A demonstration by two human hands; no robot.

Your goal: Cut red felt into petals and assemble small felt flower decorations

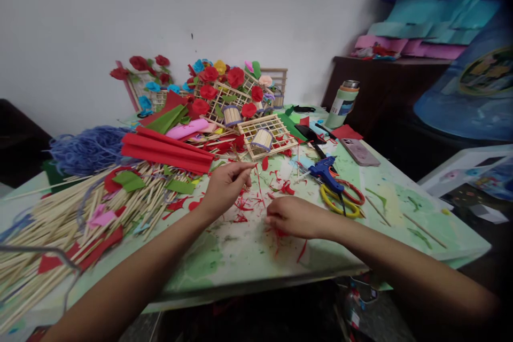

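My left hand (pixel 227 184) is closed in a pinch above the middle of the table. A thin red paper strip (pixel 259 184) shows right at its fingertips. My right hand (pixel 294 216) is low over the tabletop, fingers curled inward; whatever they hold is hidden. Some blurred red shows just below that hand. Between and around both hands lie shredded red paper scraps (pixel 242 204). Beyond the left hand, a small bamboo lattice (pixel 266 136) with a little stick basket lies on the table. To the right of it is a blue glue gun (pixel 325 171).
Yellow-handled scissors (pixel 339 204) lie right of my right hand. Bamboo sticks (pixel 68 224), blue yarn (pixel 90 149) and folded red paper (pixel 168 150) cover the left side. Paper-flower lattices (pixel 224 93) stand at the back. A bottle (pixel 342 106) and phone (pixel 359 152) are at right.
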